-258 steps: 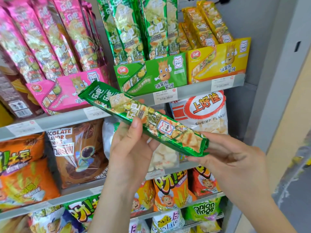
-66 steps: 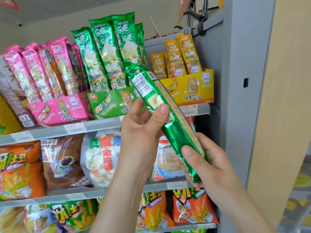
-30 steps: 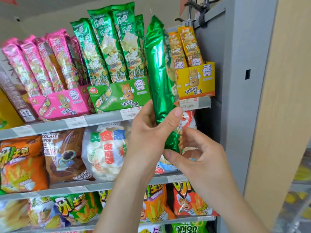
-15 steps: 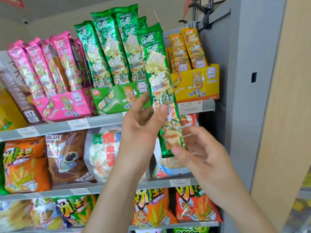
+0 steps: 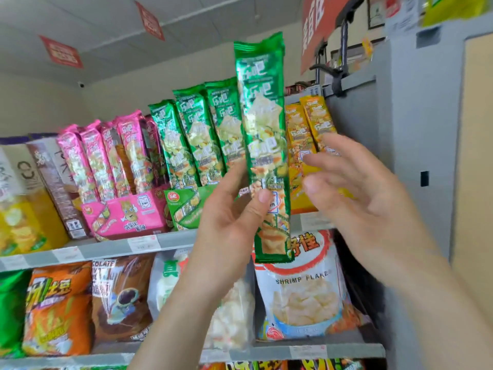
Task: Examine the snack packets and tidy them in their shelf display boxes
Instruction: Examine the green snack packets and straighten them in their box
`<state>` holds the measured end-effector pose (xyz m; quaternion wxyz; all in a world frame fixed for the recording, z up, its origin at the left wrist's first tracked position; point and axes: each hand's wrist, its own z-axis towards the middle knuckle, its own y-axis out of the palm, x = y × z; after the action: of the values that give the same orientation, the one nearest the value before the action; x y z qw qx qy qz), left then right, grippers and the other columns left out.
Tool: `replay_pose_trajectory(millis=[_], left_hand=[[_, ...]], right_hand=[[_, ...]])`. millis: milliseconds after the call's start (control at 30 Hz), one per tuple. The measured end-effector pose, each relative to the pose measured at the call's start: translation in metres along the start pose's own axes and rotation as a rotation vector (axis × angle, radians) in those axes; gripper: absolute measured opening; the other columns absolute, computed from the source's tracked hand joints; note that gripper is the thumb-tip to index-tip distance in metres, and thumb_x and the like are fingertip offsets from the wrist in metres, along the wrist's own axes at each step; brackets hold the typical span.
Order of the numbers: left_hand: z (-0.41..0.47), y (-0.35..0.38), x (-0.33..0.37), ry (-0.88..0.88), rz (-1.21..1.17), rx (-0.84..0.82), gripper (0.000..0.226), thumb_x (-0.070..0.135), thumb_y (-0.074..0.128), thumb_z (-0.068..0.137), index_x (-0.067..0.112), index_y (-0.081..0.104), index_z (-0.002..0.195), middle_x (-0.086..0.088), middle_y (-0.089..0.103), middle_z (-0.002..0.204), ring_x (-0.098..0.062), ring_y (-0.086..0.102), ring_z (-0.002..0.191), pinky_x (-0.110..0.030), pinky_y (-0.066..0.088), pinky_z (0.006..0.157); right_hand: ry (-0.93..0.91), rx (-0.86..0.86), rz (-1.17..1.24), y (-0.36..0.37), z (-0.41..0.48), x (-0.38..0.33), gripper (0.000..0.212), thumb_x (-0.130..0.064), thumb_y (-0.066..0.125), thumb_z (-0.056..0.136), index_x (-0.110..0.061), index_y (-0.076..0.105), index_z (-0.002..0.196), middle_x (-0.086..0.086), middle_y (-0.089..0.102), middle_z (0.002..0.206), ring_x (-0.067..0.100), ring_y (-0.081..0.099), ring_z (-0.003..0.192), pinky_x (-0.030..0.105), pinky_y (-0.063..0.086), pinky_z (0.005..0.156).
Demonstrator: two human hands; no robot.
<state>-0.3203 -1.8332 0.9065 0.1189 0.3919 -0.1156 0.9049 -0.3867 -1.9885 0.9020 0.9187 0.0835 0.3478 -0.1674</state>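
Nearest the camera, both forearms rise from the lower edge of the frame, cut off below the elbows. The left hand (image 5: 234,217), centre of frame, pinches a long green packet (image 5: 262,145): the thumb lies across its printed front and the fingers are hidden behind it. The packet stands upright, front to the camera, its top well above the shelved stock and its bottom end hanging over the shelf edge. The right hand (image 5: 354,190), just right of the packet and apart from it, is spread and holds nothing; motion blur smears its fingertips.

Behind the hands, on the upper shelf (image 5: 112,247), a green display box (image 5: 186,209) holds upright green packets (image 5: 192,140). Its right part is covered by the left hand. To its left a pink display box (image 5: 128,212) holds pink packets (image 5: 106,161), leaning slightly left. To the right, yellow packets (image 5: 312,124) stand in a yellow display box (image 5: 301,204), which is largely masked by the held packet and the right hand. The price labels on the shelf edge are unreadable.

On the lower shelf, a shrimp flake bag (image 5: 301,289) has its top hidden by the held packet, and a white bag (image 5: 229,311) is partly hidden by the left forearm. An orange bag (image 5: 58,305) and a brown bag (image 5: 120,297) stand at lower left.

Farthest, red ceiling signs (image 5: 64,52) at upper left are too blurred to read.
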Motion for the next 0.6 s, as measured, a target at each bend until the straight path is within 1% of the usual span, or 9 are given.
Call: replay_pose_trajectory(millis=[33, 100, 167, 233, 300, 367, 433, 500, 600], left_hand=[[0.0, 0.0, 0.001, 0.017, 0.041, -0.043, 0.039, 0.027, 0.065, 0.087, 0.041, 0.048, 0.12, 0.034, 0.062, 0.115, 0.014, 0.058, 0.106, -0.007, 0.047, 0.083], [0.002, 0.0, 0.002, 0.057, 0.124, -0.149, 0.034, 0.022, 0.061, 0.089, 0.043, 0.049, 0.113, 0.041, 0.062, 0.106, 0.015, 0.06, 0.101, -0.005, 0.045, 0.079], [0.007, -0.004, 0.006, 0.068, 0.182, -0.187, 0.034, 0.022, 0.06, 0.088, 0.039, 0.053, 0.116, 0.034, 0.066, 0.105, 0.012, 0.062, 0.099, -0.009, 0.048, 0.081], [0.013, -0.01, 0.014, 0.083, 0.302, -0.19, 0.039, 0.035, 0.063, 0.087, 0.032, 0.058, 0.125, 0.021, 0.069, 0.113, 0.004, 0.062, 0.107, -0.024, 0.051, 0.093], [0.025, -0.02, 0.024, 0.238, 0.513, -0.064, 0.035, 0.044, 0.061, 0.088, 0.035, 0.061, 0.122, 0.018, 0.068, 0.117, 0.0, 0.062, 0.11, -0.03, 0.05, 0.097], [0.046, -0.029, 0.041, 0.49, 0.745, 0.151, 0.03, 0.036, 0.056, 0.09, 0.027, 0.066, 0.117, 0.013, 0.067, 0.114, -0.005, 0.062, 0.107, -0.025, 0.047, 0.097], [0.076, -0.033, 0.057, 0.65, 0.98, 0.281, 0.034, 0.029, 0.055, 0.091, 0.015, 0.065, 0.12, -0.001, 0.064, 0.118, -0.018, 0.057, 0.111, -0.02, 0.036, 0.1], [0.103, -0.034, 0.067, 0.648, 1.185, 0.27, 0.044, 0.033, 0.052, 0.092, 0.008, 0.059, 0.128, -0.01, 0.059, 0.127, -0.028, 0.051, 0.119, -0.026, 0.031, 0.104], [0.13, -0.031, 0.066, 0.454, 1.457, 0.132, 0.053, 0.047, 0.046, 0.094, 0.012, 0.054, 0.133, -0.01, 0.059, 0.13, -0.03, 0.049, 0.123, -0.043, 0.031, 0.11]], right_hand=[[-0.019, -0.023, 0.045, 0.003, 0.015, -0.006, 0.07, -0.044, 0.07, 0.078, -0.029, 0.044, 0.141, -0.009, 0.067, 0.12, 0.004, 0.064, 0.105, 0.019, 0.054, 0.08], [-0.106, -0.059, 0.103, 0.008, 0.039, -0.015, 0.069, -0.026, 0.07, 0.085, -0.025, 0.036, 0.145, -0.007, 0.071, 0.112, 0.012, 0.069, 0.099, 0.029, 0.057, 0.084], [-0.18, -0.079, 0.112, 0.01, 0.057, -0.022, 0.074, -0.013, 0.07, 0.089, -0.027, 0.028, 0.148, -0.001, 0.074, 0.103, 0.022, 0.072, 0.09, 0.035, 0.059, 0.082], [-0.265, -0.084, 0.039, 0.01, 0.073, -0.026, 0.075, -0.013, 0.07, 0.088, -0.032, 0.028, 0.147, 0.013, 0.073, 0.098, 0.035, 0.07, 0.082, 0.048, 0.059, 0.079], [-0.374, -0.005, -0.039, 0.01, 0.088, -0.031, 0.064, -0.015, 0.07, 0.086, -0.031, 0.038, 0.139, 0.016, 0.07, 0.095, 0.038, 0.066, 0.078, 0.052, 0.057, 0.072], [-0.496, 0.136, -0.07, 0.01, 0.104, -0.037, 0.051, -0.015, 0.069, 0.085, -0.03, 0.044, 0.127, 0.007, 0.069, 0.095, 0.027, 0.068, 0.075, 0.047, 0.057, 0.067], [-0.599, 0.268, -0.108, 0.012, 0.121, -0.042, 0.045, -0.015, 0.068, 0.087, -0.029, 0.042, 0.121, 0.0, 0.069, 0.098, 0.017, 0.068, 0.076, 0.042, 0.057, 0.067], [-0.646, 0.354, -0.14, 0.013, 0.137, -0.045, 0.046, -0.017, 0.067, 0.088, -0.018, 0.042, 0.126, 0.001, 0.068, 0.108, 0.016, 0.068, 0.085, 0.041, 0.056, 0.075], [-0.656, 0.375, -0.138, 0.019, 0.155, -0.043, 0.045, -0.016, 0.065, 0.088, -0.008, 0.044, 0.127, 0.004, 0.066, 0.111, 0.021, 0.067, 0.09, 0.045, 0.053, 0.079]])
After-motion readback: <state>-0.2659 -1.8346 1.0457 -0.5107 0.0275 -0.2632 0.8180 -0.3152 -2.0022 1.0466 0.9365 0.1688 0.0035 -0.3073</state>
